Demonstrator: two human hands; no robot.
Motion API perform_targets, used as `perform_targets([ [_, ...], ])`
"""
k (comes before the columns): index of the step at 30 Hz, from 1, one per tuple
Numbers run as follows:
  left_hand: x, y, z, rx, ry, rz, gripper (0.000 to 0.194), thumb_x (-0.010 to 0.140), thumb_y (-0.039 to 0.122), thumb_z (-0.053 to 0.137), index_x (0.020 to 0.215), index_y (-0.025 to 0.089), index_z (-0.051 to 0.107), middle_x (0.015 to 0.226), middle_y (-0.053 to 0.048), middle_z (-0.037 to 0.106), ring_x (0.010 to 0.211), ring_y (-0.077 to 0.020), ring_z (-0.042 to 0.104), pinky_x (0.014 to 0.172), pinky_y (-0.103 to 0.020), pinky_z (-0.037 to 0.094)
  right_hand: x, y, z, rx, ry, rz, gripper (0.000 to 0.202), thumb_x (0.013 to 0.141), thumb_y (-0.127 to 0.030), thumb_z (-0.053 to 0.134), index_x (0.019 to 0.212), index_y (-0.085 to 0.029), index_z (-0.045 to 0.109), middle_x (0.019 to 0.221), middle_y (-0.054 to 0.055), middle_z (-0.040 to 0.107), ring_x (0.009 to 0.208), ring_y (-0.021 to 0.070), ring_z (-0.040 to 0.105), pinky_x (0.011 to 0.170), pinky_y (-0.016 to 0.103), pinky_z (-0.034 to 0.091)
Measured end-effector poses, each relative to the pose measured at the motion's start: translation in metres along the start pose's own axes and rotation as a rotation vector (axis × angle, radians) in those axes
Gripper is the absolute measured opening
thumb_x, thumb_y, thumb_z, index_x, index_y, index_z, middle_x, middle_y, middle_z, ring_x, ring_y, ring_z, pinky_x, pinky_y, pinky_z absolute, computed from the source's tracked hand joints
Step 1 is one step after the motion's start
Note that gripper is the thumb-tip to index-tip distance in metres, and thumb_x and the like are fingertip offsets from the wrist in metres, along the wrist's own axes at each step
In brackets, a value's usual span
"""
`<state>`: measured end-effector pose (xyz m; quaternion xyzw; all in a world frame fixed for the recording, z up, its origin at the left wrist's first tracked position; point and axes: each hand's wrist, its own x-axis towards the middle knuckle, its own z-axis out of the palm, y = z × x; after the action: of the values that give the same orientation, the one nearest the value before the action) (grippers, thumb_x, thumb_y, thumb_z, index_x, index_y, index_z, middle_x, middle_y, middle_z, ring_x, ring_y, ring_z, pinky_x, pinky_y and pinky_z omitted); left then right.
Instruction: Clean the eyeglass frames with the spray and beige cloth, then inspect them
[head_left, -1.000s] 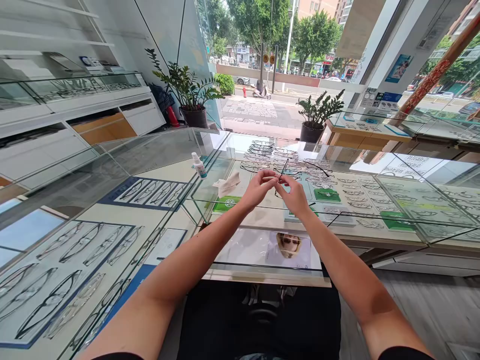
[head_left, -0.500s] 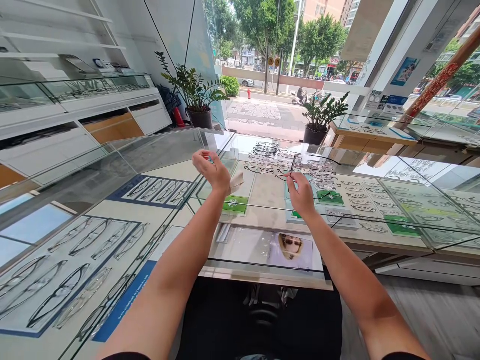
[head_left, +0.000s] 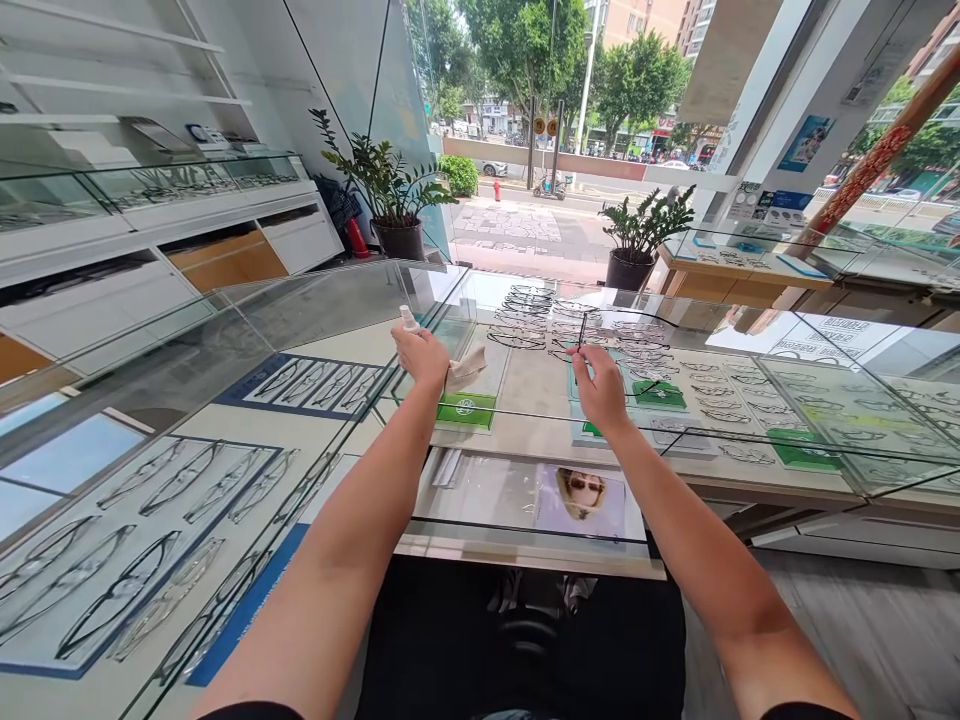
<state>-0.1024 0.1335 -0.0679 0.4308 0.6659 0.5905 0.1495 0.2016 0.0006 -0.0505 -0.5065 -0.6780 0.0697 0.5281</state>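
Head view: my left hand (head_left: pixel 421 354) wraps the bottle (head_left: pixel 408 317), white nozzle poking out above the fingers; probably light, smooth, slippery if wet, best held round the body. My right hand (head_left: pixel 599 386) pinches the glasses (head_left: pixel 583 332), thin dark temple upright past the fingertips; likely light, springy, fragile, so hold the rim. Cloth (head_left: pixel 468 369) just right of left fingers: beige, crumpled, soft-looking.

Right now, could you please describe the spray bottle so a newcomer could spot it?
At the glass counter, look to the person's left hand. The spray bottle is in its grasp, white top showing above the hand. Unlike the crumpled beige cloth nearby, it has a stiff, narrow top.
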Motion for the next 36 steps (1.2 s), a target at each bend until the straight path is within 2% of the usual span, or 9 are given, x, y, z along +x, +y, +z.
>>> perform_targets([
  [3,-0.003,0.009,-0.002,-0.040,0.079,-0.030,0.022,0.105,0.016,0.048,0.127,0.021,0.044,0.140,-0.021,0.061,0.132,-0.0341,0.061,0.121,-0.054,0.043,0.000,-0.001,0.000,0.006,0.011,0.005,0.035,0.114,-0.043,0.046,0.107,-0.025,0.075,0.116,0.012,0.080,0.113,0.0311,0.072,0.101,0.049,0.057],
  [5,-0.008,0.019,-0.002,-0.115,0.075,0.048,0.018,0.105,0.016,0.050,0.122,0.021,0.046,0.131,-0.017,0.062,0.123,-0.0303,0.062,0.115,-0.047,0.046,0.000,-0.001,0.000,0.012,0.016,0.011,0.035,0.113,-0.042,0.045,0.108,-0.025,0.075,0.117,0.012,0.079,0.113,0.0309,0.072,0.100,0.048,0.057],
  [9,-0.029,0.044,-0.001,-0.322,-0.080,0.130,0.020,0.105,0.037,0.065,0.108,0.024,0.050,0.095,-0.003,0.057,0.087,-0.0221,0.059,0.087,-0.036,0.049,0.001,-0.001,-0.001,0.035,0.020,0.016,0.035,0.113,-0.043,0.045,0.107,-0.025,0.074,0.118,0.012,0.079,0.110,0.0299,0.072,0.096,0.046,0.056],
  [13,-0.056,0.074,-0.003,-0.586,-0.343,0.178,0.053,0.092,0.072,0.077,0.093,0.025,0.053,0.080,0.000,0.051,0.069,-0.0160,0.048,0.060,-0.029,0.038,0.002,-0.003,-0.001,0.085,0.024,0.028,0.037,0.113,-0.048,0.046,0.105,-0.026,0.075,0.116,0.012,0.078,0.108,0.0291,0.071,0.095,0.045,0.055],
  [17,-0.085,0.097,-0.008,-0.826,-0.836,-0.028,0.076,0.087,0.099,0.052,0.074,0.024,0.049,0.063,0.002,0.040,0.053,-0.0130,0.039,0.046,-0.025,0.024,0.002,-0.009,0.000,0.228,-0.013,0.024,0.038,0.112,-0.053,0.051,0.103,-0.026,0.075,0.113,0.011,0.078,0.106,0.0274,0.070,0.093,0.042,0.056],
  [21,-0.104,0.105,-0.010,-0.826,-1.077,-0.187,0.083,0.084,0.105,0.043,0.063,0.024,0.041,0.053,0.004,0.031,0.044,-0.0108,0.030,0.042,-0.024,0.018,0.000,-0.018,-0.001,0.312,-0.061,0.025,0.039,0.111,-0.056,0.054,0.097,-0.026,0.074,0.110,0.010,0.078,0.104,0.0261,0.070,0.087,0.040,0.055],
  [25,-0.109,0.104,-0.009,-0.801,-1.146,-0.240,0.085,0.083,0.106,0.036,0.059,0.025,0.039,0.050,0.004,0.029,0.042,-0.0108,0.028,0.041,-0.024,0.018,-0.002,-0.026,-0.002,0.433,-0.132,0.074,0.040,0.108,-0.059,0.059,0.095,-0.025,0.075,0.106,0.008,0.078,0.101,0.0248,0.070,0.088,0.039,0.053],
  [29,-0.109,0.100,-0.006,-0.731,-1.189,-0.172,0.084,0.082,0.106,0.037,0.058,0.025,0.040,0.050,0.004,0.028,0.043,-0.0109,0.026,0.042,-0.025,0.015,-0.002,-0.031,-0.004,0.560,-0.201,0.139,0.038,0.105,-0.058,0.063,0.092,-0.025,0.077,0.103,0.006,0.079,0.098,0.0233,0.070,0.090,0.039,0.052],
  [36,-0.114,0.094,-0.002,-0.466,-0.931,0.167,0.077,0.090,0.091,0.047,0.054,0.023,0.048,0.050,-0.001,0.043,0.047,-0.0116,0.036,0.050,-0.030,0.024,0.001,-0.036,-0.007,0.711,-0.324,0.253,0.034,0.099,-0.054,0.066,0.089,-0.024,0.078,0.098,0.006,0.080,0.093,0.0222,0.076,0.080,0.035,0.046],
])
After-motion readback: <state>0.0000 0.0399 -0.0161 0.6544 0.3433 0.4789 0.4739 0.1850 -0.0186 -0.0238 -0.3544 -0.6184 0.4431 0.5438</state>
